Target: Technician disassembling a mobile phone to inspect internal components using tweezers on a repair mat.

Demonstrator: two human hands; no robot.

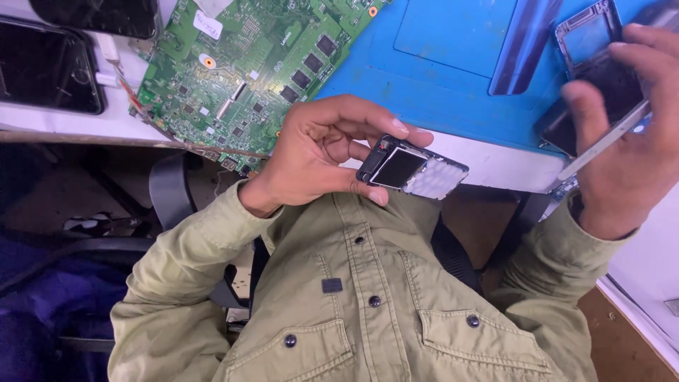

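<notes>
So the left hand (318, 152) is pinching a small phone front (414, 170), the piece with the dark screen window and the white keypad sheet. It's holding it up off the bench, just near of the white bench edge (495, 159) and over the lap of the olive jacket (368, 297). The thumb is sitting under the near end and the fingertips are curling over the far end, so it's a proper grasp, not a clench. Over at the far right, the right hand (629, 141) is wrapping around a dark phone body (605, 81). It's also trapping a thin silvery tool (601, 145) against it, with both resting at the right edge of the blue mat (438, 85). I can't tell exactly what kind of tool it is. The two halves are sitting well apart right now.

My take for doing this bit well: I'd be gripping that front piece by its edges only, because the keypad sheet looks floppy and looks like it could peel or pick up finger grease. Working over the lap also seems risky to me, since anything tiny that drops is going into the jacket folds. I'd be sliding it back over the mat. I'd also be watching the green circuit board (240, 71) at the far left, which is overhanging the bench near that elbow, with a black tablet (46, 67) lying beyond it.
</notes>
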